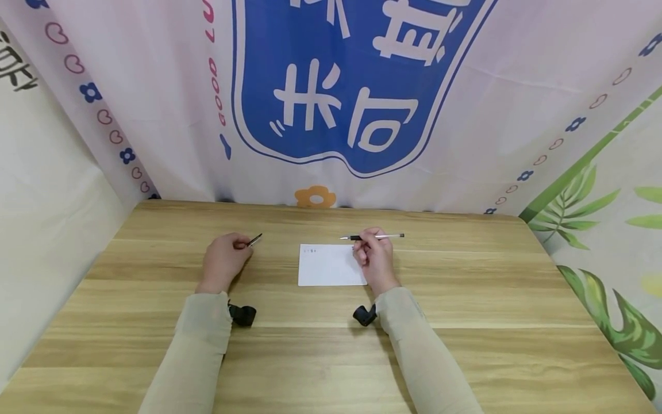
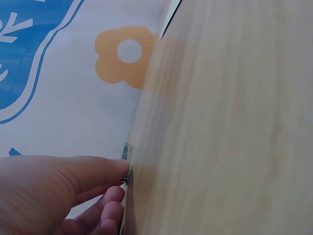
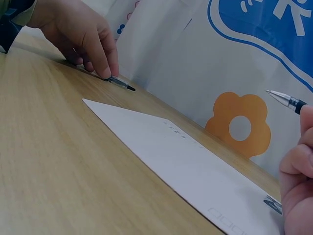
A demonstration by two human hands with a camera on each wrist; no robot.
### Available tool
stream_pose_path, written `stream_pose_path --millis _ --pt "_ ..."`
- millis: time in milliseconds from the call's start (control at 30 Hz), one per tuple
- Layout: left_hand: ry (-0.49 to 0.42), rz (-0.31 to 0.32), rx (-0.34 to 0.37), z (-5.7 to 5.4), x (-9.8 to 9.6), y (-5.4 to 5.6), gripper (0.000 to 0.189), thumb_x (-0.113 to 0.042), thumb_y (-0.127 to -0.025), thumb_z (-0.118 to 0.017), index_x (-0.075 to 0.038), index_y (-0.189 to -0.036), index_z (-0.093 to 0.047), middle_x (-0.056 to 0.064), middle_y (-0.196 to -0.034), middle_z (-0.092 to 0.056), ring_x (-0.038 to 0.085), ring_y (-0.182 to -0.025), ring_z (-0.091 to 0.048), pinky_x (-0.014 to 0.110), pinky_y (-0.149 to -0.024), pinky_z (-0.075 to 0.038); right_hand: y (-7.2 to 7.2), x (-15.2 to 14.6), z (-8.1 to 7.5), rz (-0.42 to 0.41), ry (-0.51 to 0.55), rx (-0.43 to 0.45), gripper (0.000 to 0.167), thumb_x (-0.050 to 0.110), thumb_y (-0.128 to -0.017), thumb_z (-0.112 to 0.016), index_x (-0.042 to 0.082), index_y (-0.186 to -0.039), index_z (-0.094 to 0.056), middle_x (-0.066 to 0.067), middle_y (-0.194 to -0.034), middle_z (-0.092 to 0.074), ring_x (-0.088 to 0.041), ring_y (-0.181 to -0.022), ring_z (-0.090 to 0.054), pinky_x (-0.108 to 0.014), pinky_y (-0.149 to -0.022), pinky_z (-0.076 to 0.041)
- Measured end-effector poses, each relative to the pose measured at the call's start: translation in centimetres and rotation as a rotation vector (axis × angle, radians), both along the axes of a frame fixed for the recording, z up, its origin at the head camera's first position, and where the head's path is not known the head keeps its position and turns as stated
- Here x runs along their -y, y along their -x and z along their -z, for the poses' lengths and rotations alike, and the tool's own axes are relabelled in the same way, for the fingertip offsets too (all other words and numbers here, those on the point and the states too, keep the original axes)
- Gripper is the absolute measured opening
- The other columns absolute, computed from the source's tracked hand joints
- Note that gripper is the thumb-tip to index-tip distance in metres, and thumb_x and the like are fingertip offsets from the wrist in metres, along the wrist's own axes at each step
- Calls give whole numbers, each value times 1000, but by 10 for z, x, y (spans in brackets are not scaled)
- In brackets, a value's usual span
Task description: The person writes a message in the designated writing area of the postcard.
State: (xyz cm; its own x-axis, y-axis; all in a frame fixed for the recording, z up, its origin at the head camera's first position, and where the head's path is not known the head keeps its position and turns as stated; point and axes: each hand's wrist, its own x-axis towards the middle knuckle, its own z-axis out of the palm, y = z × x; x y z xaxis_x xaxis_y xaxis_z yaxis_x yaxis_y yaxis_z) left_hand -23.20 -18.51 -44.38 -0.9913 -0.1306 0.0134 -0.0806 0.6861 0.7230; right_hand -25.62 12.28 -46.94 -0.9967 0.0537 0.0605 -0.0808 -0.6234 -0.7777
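Note:
My right hand (image 1: 376, 259) grips a gel pen (image 1: 396, 235) with a clear barrel and black grip, its bare metal tip pointing left. That hand overlaps the right end of a white paper card (image 1: 331, 269); small marks show at the card's far left corner and a row of faint boxes in the right wrist view. To the card's left, my left hand (image 1: 223, 260) pinches a small clear pen cap with a dark end (image 3: 121, 83) between thumb and fingertips, low over the table. The pen tip (image 3: 279, 96) stands above the card in the right wrist view.
The wood-grain table (image 1: 289, 368) extends to a printed white curtain (image 1: 176, 144) behind it, with a blue sign and an orange flower (image 1: 315, 196). A black wrist camera (image 1: 242, 315) sits by the left cuff, another black camera (image 1: 365, 315) by the right.

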Motion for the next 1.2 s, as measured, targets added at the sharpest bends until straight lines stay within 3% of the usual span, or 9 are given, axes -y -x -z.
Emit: stream_pose_path --millis 600,933,1200 --pt "54 13 -23 1 0 1 23 -15 -102 -61 1 -114 -72 20 -108 -70 34 -93 -64 48 -80 -50 -1 2 -1 -6 -11 7 20 -4 -97 -50 9 -81 -52 -2 -56 -57 -4 -39 -38 -16 -40 -28" --pt "12 97 49 -5 -1 2 30 -20 -106 -55 0 -124 -68 21 -120 -67 34 -103 -61 49 -88 -49 0 1 -1 -9 -2 17 21 -5 -96 -50 9 -81 -53 -3 -56 -58 -4 -39 -39 -16 -40 -29" --pt "-70 229 96 -13 -9 3 29 -18 -107 -55 2 -123 -67 15 -104 -72 24 -91 -67 34 -77 -50 -1 1 -2 -12 -25 20 19 -3 -97 -51 9 -83 -52 -2 -56 -57 -5 -40 -38 -17 -41 -30"
